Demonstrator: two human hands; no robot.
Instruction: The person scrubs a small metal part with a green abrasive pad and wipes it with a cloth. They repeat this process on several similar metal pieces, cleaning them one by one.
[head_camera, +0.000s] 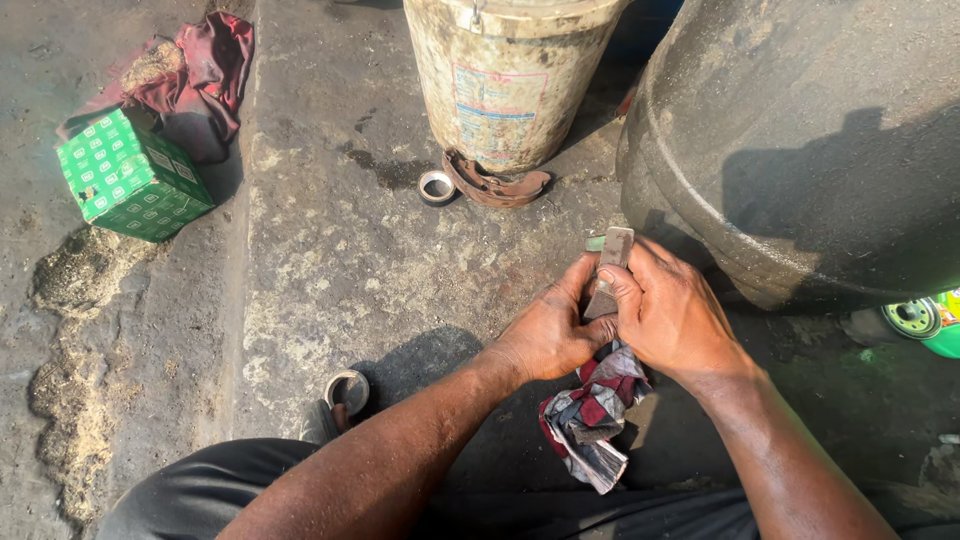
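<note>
Over the stained concrete floor (360, 260), both hands meet just in front of a large dark drum (800, 140). The left hand (548, 332) and the right hand (672, 312) close together around a flat grey metal piece (612, 258), which stands nearly upright between them, its upper end poking out above the fingers. The left hand's fingers wrap the lower part of the piece from the left; the right hand's fingers fold over it from the right, the thumb pressed against its face. A checked rag (592, 412), red, grey and white, hangs crumpled from beneath the two hands, gripped with the metal piece, and trails down toward the person's dark trousers (200, 490). Whether the rag belongs to one hand's grip or both cannot be told.

Beyond the hands stands a dirty pale bucket (505, 75) with a faded label, resting on a rusty ring-shaped piece (495, 185). Just left of that rusty piece lies a small metal ring (436, 186) on the floor. Farther left, past the edge of the raised slab, a green patterned carton (130, 178) sits tilted on the lower ground, with a dark red cloth (205, 70) bunched behind it. Near the left forearm another round metal part (346, 392) lies on the floor. At the right edge a green round object (925, 320) shows beside the drum.
</note>
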